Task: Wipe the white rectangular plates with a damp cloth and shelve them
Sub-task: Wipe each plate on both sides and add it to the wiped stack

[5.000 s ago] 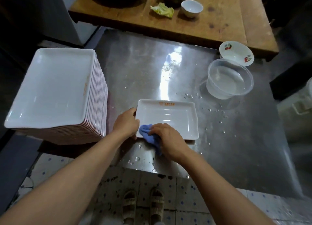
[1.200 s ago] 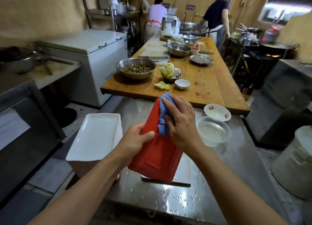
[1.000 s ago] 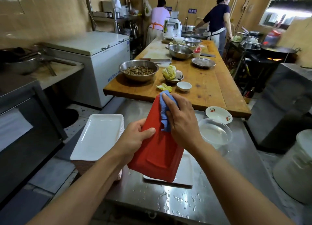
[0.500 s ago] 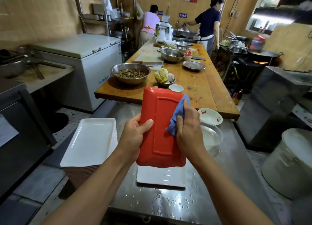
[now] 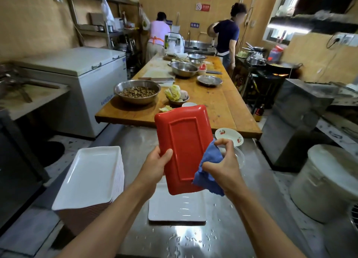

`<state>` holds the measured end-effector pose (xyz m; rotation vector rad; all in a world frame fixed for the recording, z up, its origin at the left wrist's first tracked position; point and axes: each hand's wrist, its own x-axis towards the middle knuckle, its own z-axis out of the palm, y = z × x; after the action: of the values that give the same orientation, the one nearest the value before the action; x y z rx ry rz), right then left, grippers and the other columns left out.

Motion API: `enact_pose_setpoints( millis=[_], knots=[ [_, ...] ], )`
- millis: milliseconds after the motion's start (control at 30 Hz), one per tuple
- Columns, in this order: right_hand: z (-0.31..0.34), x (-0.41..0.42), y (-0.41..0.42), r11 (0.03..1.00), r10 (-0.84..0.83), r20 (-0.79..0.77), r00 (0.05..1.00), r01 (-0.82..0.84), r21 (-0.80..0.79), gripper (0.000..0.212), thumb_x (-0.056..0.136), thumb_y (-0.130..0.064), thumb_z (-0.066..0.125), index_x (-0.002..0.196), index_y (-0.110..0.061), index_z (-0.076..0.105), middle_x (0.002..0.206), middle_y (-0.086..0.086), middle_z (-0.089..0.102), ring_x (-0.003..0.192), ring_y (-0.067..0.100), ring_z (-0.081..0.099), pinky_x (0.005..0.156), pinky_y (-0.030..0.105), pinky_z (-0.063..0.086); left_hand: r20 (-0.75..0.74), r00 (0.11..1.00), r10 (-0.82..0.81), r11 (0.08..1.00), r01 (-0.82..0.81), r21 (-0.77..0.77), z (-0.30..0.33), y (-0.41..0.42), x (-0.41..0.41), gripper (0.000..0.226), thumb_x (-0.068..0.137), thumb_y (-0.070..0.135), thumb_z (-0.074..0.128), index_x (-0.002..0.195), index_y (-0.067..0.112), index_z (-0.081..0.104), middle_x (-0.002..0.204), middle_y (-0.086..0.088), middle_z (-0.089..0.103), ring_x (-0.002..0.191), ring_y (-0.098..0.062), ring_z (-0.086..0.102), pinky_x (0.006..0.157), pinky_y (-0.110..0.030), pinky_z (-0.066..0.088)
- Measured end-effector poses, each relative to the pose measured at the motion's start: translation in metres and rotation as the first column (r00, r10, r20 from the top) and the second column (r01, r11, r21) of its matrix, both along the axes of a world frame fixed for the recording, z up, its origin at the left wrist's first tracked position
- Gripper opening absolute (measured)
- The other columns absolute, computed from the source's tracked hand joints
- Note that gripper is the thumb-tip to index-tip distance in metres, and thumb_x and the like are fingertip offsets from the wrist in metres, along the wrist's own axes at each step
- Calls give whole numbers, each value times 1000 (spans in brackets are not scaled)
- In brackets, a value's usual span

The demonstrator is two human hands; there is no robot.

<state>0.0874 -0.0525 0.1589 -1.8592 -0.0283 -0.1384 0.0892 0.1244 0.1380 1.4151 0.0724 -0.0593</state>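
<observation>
- The left hand's fingers (image 5: 155, 160) were curled behind the long left edge of the raised plate, with the thumb pressed flat on its red underside; the right hand's fingers (image 5: 225, 143) were bent and bunched around the blue damp cloth (image 5: 208, 170), the thumb pinching a fold of it.
- The left hand (image 5: 157, 165) held the plate up at chest level, forearm reaching in from the lower left; the right hand (image 5: 222, 168) sat just beside the plate's lower right edge, the cloth touching that edge.
- The steel worktable (image 5: 193, 240) below was wet and dotted with water drops.
- A tall stack of white rectangular plates (image 5: 91, 176) stood at the table's left edge, well apart from the hands.
- The rectangular plate with the red back (image 5: 183, 147) was held nearly upright, tilted slightly, its raised rectangular foot facing the camera; its white face was turned away.
- A single white rectangular plate (image 5: 176, 209) lay flat on the table directly under the raised one.
- A clear plastic tub (image 5: 239, 157) stood behind the right hand, mostly hidden by it.
- A small white bowl with cherry prints (image 5: 229, 136) sat just beyond the tub, near the wooden prep table (image 5: 213, 102).
- Two people worked at the far end of the kitchen.
</observation>
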Motion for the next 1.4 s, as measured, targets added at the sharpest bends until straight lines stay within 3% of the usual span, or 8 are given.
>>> enact_pose_setpoints(
  millis=[133, 300, 467, 700, 867, 1067, 1233, 1400],
  knots=[
    [6, 3, -15, 998, 46, 35, 998, -45, -49, 60, 48, -8, 65, 97, -29, 37, 83, 18, 60, 66, 25, 63, 61, 38, 58, -6, 997, -79, 979, 79, 190, 16, 15, 1, 19, 93, 28, 57, 112, 25, 55, 109, 7, 66, 105, -11, 61, 79, -22, 48],
    [20, -2, -38, 962, 231, 3, 973, -228, -149, 60, 50, -4, 64, 99, -28, 38, 80, 14, 59, 55, 9, 61, 51, 23, 51, 183, 971, -157, 935, 86, 345, 68, 35, 19, 86, 57, 48, 78, 133, 33, 40, 122, 10, 57, 109, -4, 57, 84, -23, 50],
    [24, 1, -51, 919, 335, -19, 942, -331, -213, 61, 55, 3, 66, 97, -32, 39, 77, 15, 59, 53, 16, 60, 49, 27, 51, 114, 920, -375, 764, 237, 599, 90, 18, 27, 48, 72, 17, 81, 109, 29, 53, 100, -1, 66, 91, -13, 66, 72, -30, 58],
    [29, 12, -39, 891, 316, 133, 939, -246, -382, 52, 61, -8, 64, 100, -34, 41, 82, 1, 55, 67, 27, 56, 54, 32, 48, 151, 927, -343, 846, 235, 479, 78, 21, 26, 38, 75, -2, 74, 104, 17, 60, 90, -6, 69, 78, -13, 68, 68, -26, 57],
    [42, 26, -1, 857, 407, 307, 860, -244, -453, 47, 74, -7, 62, 106, -36, 43, 93, -15, 47, 74, -4, 45, 62, 12, 35, 163, 937, -308, 853, 196, 484, 71, 15, 24, 35, 74, -2, 75, 99, 17, 60, 88, -6, 68, 75, -14, 66, 67, -26, 57],
    [28, 35, 19, 796, 413, 455, 789, -70, -602, 40, 78, -26, 41, 114, -13, 53, 115, 8, 53, 99, 24, 47, 83, 34, 38, 151, 972, -179, 942, 125, 312, 63, 22, 23, 48, 55, 13, 74, 101, 16, 61, 95, -10, 69, 82, -20, 67, 75, -34, 56],
    [2, 36, -12, 790, 295, 496, 817, 84, -608, 31, 78, -28, 43, 106, -18, 51, 106, 8, 56, 89, 30, 50, 77, 47, 43, 97, 986, -135, 980, 119, 160, 52, 41, 23, 58, 50, 15, 78, 105, 15, 60, 90, -5, 70, 83, -23, 69, 68, -34, 57],
    [-3, 34, -36, 893, 203, 390, 898, -6, -450, 39, 79, -35, 41, 108, -11, 51, 109, 0, 47, 99, 23, 46, 88, 45, 42, 60, 992, -111, 992, 107, 64, 46, 47, 24, 60, 53, 14, 76, 111, 13, 59, 93, -5, 71, 83, -22, 69, 65, -31, 58]
  ],
)
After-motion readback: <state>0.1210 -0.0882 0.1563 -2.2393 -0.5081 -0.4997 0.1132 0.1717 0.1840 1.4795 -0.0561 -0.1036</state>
